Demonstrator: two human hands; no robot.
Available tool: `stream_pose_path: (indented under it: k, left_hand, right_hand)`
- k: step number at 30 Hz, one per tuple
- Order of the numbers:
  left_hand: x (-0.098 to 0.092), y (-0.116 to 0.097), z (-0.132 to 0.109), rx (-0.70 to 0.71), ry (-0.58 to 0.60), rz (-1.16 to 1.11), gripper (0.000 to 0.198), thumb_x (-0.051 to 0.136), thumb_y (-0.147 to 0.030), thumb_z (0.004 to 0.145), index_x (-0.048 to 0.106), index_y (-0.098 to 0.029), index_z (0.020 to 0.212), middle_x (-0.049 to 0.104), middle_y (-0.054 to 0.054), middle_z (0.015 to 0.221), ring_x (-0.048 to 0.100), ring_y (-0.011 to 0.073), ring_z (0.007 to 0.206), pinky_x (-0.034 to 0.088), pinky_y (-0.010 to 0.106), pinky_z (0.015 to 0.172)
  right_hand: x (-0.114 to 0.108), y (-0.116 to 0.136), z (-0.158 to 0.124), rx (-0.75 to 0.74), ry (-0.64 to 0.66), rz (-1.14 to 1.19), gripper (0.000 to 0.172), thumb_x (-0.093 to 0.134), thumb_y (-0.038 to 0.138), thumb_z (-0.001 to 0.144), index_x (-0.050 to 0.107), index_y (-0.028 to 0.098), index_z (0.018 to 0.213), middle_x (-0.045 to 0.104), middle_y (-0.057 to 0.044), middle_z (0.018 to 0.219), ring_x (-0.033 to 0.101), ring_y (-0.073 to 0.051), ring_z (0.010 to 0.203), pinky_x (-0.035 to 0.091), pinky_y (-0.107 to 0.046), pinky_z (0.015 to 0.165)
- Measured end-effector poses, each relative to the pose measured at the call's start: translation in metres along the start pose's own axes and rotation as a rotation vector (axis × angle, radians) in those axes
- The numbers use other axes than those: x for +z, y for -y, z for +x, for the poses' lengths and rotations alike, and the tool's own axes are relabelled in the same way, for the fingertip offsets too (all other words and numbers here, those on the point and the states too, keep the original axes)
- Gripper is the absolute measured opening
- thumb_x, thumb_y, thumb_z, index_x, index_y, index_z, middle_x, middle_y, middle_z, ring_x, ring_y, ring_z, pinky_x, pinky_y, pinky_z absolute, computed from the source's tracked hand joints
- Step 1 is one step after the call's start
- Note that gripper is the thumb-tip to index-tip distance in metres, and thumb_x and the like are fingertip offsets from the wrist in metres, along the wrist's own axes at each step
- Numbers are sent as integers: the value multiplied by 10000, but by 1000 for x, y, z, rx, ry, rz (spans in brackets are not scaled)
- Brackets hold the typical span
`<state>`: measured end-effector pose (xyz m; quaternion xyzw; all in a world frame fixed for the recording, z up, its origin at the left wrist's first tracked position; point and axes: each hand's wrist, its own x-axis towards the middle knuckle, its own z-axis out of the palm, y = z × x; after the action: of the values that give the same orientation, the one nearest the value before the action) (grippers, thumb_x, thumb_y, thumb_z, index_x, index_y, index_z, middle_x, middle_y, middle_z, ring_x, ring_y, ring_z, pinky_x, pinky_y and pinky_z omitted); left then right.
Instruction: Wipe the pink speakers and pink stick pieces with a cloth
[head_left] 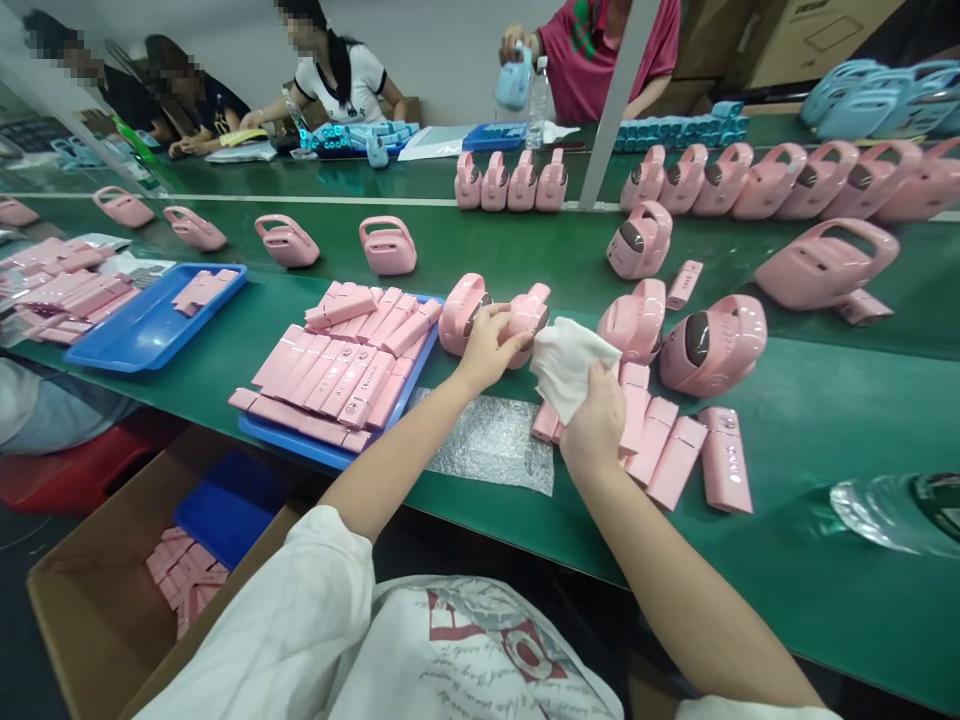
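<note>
My left hand (487,352) is closed on a small pink plastic device with a loop handle (529,312), just above the bubble wrap (491,445). In my right hand (596,420) is a bunched white cloth (568,362), close beside that device. Another pink device with a dark window (459,315) stands just behind my left fingers. Several flat pink pieces (675,462) lie under and to the right of my right hand. Two more handled devices, one upright (632,320) and one larger (716,345), stand beyond them.
A blue tray (300,452) stacked with pink pieces stands at left, with a second blue tray (120,350) farther off. Pink devices line the table's far side. A clear bottle (892,512) lies at right. A cardboard box (82,610) sits below. Co-workers sit opposite.
</note>
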<state>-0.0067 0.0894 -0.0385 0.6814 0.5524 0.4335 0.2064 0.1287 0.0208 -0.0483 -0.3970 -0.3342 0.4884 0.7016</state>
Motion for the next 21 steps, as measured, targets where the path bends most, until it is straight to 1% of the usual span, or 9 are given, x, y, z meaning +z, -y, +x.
stream_pose_path:
  k: [4,6,8,10,13,16,17,19,21]
  left_hand:
    - [-1,1,-2,-58,-40,35,300,570,-244,853,573,-137,1133,555,177,1293,477,283,1293,315,491,1139]
    - [-8,-6,-9,-77,-17,60,451,589,-207,826,487,-135,1260,499,190,1378,440,284,1335,304,480,1148]
    - [-19,-15,-11,-85,27,94,634,617,-216,810,360,-118,1381,391,213,1475,379,292,1388,288,467,1162]
    - [-35,-23,-2,-83,46,140,743,623,-256,822,255,-89,1446,338,232,1498,364,291,1399,294,450,1161]
    - [-65,-23,37,-73,-27,281,723,589,-220,856,230,-46,1459,372,239,1451,412,271,1356,316,418,1149]
    - [-98,-3,91,-106,-84,595,628,565,-148,868,309,-56,1434,375,211,1458,362,269,1386,239,418,1184]
    - [-108,5,108,-160,-61,718,615,540,-165,894,293,-81,1450,346,199,1485,364,269,1383,243,425,1181]
    - [-127,22,135,-308,13,885,591,500,-200,931,272,-108,1468,299,206,1512,448,275,1318,336,444,1125]
    - [-143,36,154,-366,78,942,512,532,-232,929,387,-114,1406,401,196,1450,520,278,1237,439,467,1034]
  right_hand:
    - [3,-1,-1,118,-50,79,359,567,475,830,650,151,959,716,-59,899,691,-183,828,570,-315,732]
    - [4,0,-3,162,-75,98,354,602,475,795,651,156,941,717,-48,907,688,-181,841,562,-307,738]
    - [5,1,-6,227,-83,79,356,622,479,765,647,166,932,713,-44,905,682,-184,827,554,-301,704]
    - [6,2,-9,301,-72,56,367,628,495,743,643,174,920,703,-43,865,672,-189,772,535,-294,625]
    - [8,4,-13,366,-39,38,383,624,508,712,634,177,906,673,-31,787,640,-184,692,481,-279,546]
    - [7,8,-14,402,8,-30,332,602,500,700,609,188,812,619,-5,709,573,-161,639,440,-271,547]
    - [6,10,-15,422,39,-59,307,600,492,700,593,190,758,593,1,666,542,-155,612,422,-272,541]
    - [6,15,-16,481,149,-111,286,612,474,696,556,195,672,538,13,590,482,-147,562,382,-274,524]
    - [7,18,-17,511,313,-152,292,628,470,690,549,191,650,523,15,581,458,-142,555,359,-273,532]
